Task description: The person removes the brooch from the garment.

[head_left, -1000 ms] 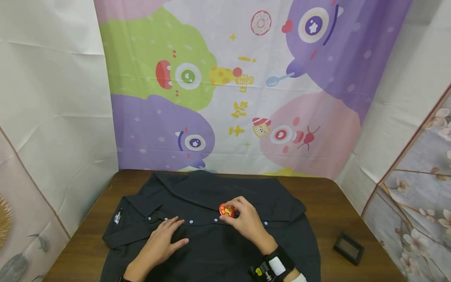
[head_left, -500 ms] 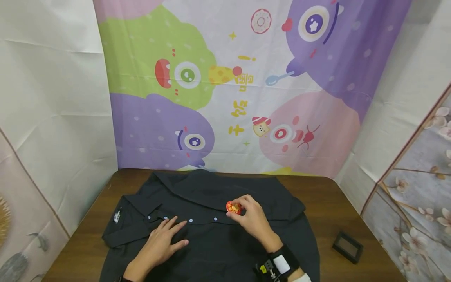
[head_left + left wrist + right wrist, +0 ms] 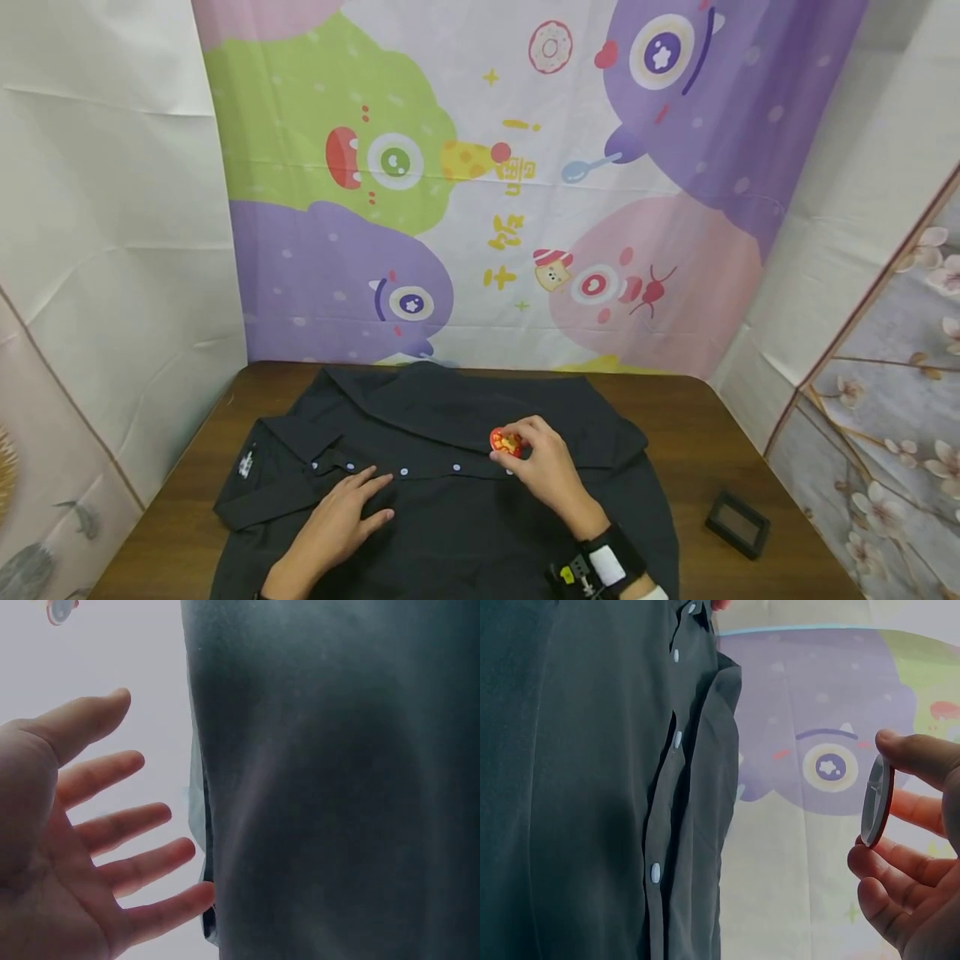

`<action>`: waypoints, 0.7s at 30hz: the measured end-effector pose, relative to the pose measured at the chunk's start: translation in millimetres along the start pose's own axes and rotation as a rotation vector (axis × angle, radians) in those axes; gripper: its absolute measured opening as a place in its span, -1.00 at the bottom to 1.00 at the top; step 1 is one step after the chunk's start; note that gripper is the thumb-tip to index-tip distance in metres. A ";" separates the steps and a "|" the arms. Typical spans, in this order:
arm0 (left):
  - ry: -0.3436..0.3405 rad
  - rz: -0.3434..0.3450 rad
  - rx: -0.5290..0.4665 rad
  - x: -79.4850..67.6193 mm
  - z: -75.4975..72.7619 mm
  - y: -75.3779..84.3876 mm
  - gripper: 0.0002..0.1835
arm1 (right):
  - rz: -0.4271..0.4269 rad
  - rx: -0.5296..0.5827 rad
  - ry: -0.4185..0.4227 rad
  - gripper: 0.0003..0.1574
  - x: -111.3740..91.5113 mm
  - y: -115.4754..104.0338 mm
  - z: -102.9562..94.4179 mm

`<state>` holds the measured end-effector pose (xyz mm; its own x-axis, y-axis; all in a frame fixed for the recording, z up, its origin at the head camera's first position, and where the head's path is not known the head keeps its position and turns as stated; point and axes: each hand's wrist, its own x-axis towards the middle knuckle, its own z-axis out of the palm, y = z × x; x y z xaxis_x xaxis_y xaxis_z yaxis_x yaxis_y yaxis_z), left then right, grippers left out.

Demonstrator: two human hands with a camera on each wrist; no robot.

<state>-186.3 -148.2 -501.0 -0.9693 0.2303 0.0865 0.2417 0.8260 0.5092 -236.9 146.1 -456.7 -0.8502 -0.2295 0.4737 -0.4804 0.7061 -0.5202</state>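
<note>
A black shirt (image 3: 450,533) with a row of small pale buttons (image 3: 457,467) lies spread over the table. My right hand (image 3: 551,467) pinches a round red and yellow pin badge (image 3: 505,442) between thumb and fingers, above the button row. In the right wrist view the badge (image 3: 877,801) is nearly edge-on, its silvery back with a pin turned toward the shirt (image 3: 592,787). My left hand (image 3: 337,517) is over the shirt's left half, fingers spread and nearly straight, holding nothing. The left wrist view shows this hand's (image 3: 97,840) open palm close to the dark cloth.
A small black rectangular frame or box (image 3: 738,524) lies on the brown wooden table (image 3: 675,417) to the right of the shirt. Behind the table hangs a cartoon-print cloth (image 3: 487,208), with white sheets at both sides.
My right hand has moved a little to the right with the badge, off the spot near the middle buttons. The left hand and the shirt stay nearly where they were.
</note>
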 end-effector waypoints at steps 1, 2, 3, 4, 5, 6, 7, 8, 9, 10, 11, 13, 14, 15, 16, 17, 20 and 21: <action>-0.002 -0.004 -0.001 0.4 0.3 0.2 -0.48 | 0.000 -0.002 0.005 -0.58 -0.1 0.2 -0.5; -0.007 -0.007 -0.002 0.8 0.4 0.5 -0.48 | 0.001 -0.002 0.010 -0.59 -0.2 0.6 -0.9; -0.013 -0.011 -0.003 1.1 0.5 0.9 -0.48 | 0.003 -0.001 0.014 -0.59 -0.1 1.0 -1.3; -0.020 -0.015 -0.004 1.5 0.6 1.2 -0.48 | 0.004 -0.001 0.018 -0.59 -0.1 1.2 -1.8; -0.028 -0.018 -0.004 1.7 0.8 1.3 -0.48 | 0.008 0.003 0.021 -0.59 -0.1 1.3 -2.6; -0.037 -0.022 -0.005 1.8 0.8 1.5 -0.49 | 0.005 0.006 0.025 -0.60 -0.2 2.0 -2.8; -0.044 -0.024 -0.005 1.8 1.0 1.5 -0.49 | 0.006 0.004 0.027 -0.60 -0.1 2.5 -3.3; -0.049 -0.024 -0.004 1.7 1.0 1.5 -0.49 | 0.006 0.002 0.029 -0.60 -0.1 3.1 -3.7; -0.053 -0.023 -0.004 1.4 1.0 1.4 -0.49 | 0.006 0.001 0.032 -0.60 0.0 3.7 -4.3; -0.053 -0.020 -0.001 1.2 1.0 1.3 -0.49 | 0.006 -0.004 0.035 -0.59 -0.1 4.2 -5.0; -0.050 -0.015 0.003 0.8 0.9 1.1 -0.49 | 0.007 -0.009 0.038 -0.59 -0.3 4.9 -5.6; -0.035 -0.002 0.010 0.3 0.5 0.7 -0.49 | 0.007 -0.026 0.044 -0.57 -0.8 5.5 -7.6; -0.026 0.004 0.014 0.0 0.2 0.4 -0.49 | 0.006 -0.034 0.045 -0.57 -1.2 5.9 -8.4; -0.017 0.010 0.017 -0.2 0.0 0.2 -0.49 | 0.004 -0.039 0.046 -0.56 -1.8 6.3 -9.3; -0.009 0.015 0.021 -0.3 -0.3 0.0 -0.49 | 0.003 -0.047 0.047 -0.56 -2.3 6.8 -10.3; -0.004 0.017 0.020 -0.3 -0.4 0.0 -0.49 | 0.002 -0.050 0.050 -0.55 -2.9 7.4 -11.1; -0.003 0.017 0.016 0.1 -0.5 0.3 -0.50 | 0.002 -0.049 0.060 -0.54 -4.2 9.7 -13.4; -0.006 0.016 0.015 0.2 -0.3 0.5 -0.50 | 0.004 -0.046 0.065 -0.54 -4.5 10.5 -14.3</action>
<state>-186.4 -147.9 -500.5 -0.9651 0.2462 0.0896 0.2577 0.8298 0.4950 -235.0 164.1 -454.1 -0.8357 -0.1836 0.5176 -0.4654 0.7371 -0.4900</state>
